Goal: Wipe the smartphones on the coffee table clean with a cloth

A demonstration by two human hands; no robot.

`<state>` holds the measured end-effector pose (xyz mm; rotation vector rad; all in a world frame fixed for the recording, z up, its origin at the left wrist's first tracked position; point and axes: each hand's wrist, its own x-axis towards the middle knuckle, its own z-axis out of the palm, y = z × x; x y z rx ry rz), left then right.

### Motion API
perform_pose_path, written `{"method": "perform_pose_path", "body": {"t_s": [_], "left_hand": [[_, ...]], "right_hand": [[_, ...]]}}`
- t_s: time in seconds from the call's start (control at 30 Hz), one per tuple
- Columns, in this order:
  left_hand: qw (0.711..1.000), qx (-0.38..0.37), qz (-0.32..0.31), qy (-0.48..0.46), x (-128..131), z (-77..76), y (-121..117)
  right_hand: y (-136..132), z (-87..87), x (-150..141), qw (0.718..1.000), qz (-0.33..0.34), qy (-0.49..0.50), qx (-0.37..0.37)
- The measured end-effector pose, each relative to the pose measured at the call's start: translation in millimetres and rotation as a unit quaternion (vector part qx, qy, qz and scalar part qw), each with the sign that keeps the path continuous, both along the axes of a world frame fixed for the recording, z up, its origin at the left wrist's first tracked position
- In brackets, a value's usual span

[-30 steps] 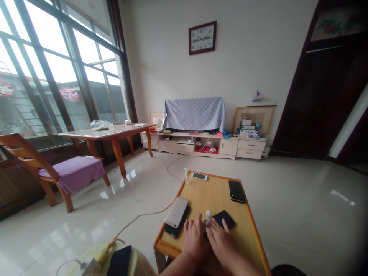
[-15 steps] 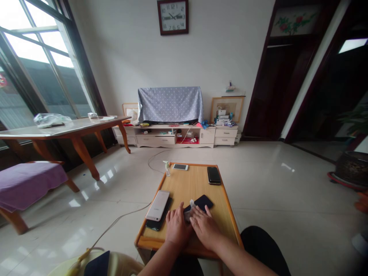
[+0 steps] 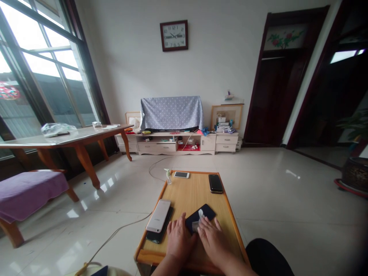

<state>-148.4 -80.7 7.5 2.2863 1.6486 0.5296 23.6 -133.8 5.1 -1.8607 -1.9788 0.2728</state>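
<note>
Partly hidden black smartphone (image 3: 207,212)

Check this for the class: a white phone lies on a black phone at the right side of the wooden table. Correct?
No: the head view shows the white phone on the black phone at the left side of the wooden table.

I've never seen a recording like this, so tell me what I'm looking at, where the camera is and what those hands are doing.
There's no machine here: these are a person's bare hands, filmed by a camera worn on their head, looking forward and down. The left hand and right hand are at a dark phone, with a small pale item between them. I can't tell whether either is gripped. The low wooden table also holds a white phone on a black phone, another phone, a dark phone and a small bottle.
</note>
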Motion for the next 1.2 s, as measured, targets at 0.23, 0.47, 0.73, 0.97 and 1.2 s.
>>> {"method": "perform_pose_path", "body": {"t_s": [0.23, 0.47, 0.73, 0.97, 1.2], "left_hand": [[1.000, 0.012, 0.000, 0.004, 0, -2.0, 0], [1.000, 0.011, -0.004, 0.012, 0, 2.1, -3], [0.999, -0.012, -0.014, 0.043, -1, 9.3, -1], [0.998, -0.014, -0.016, 0.058, -1, 9.5, -1], [0.998, -0.014, -0.011, 0.062, 1, 7.7, 1]], "right_hand": [[14, -4.1, 22, 0.998, -0.055, -0.043, -0.009], [8, -0.5, 16, 0.998, -0.062, -0.019, 0.008], [-1, 11.3, -15, 0.999, -0.036, 0.017, -0.006], [-4, 20.9, -18, 0.999, 0.019, 0.046, -0.003], [1, 20.3, -4, 0.999, -0.051, 0.012, -0.009]]}}
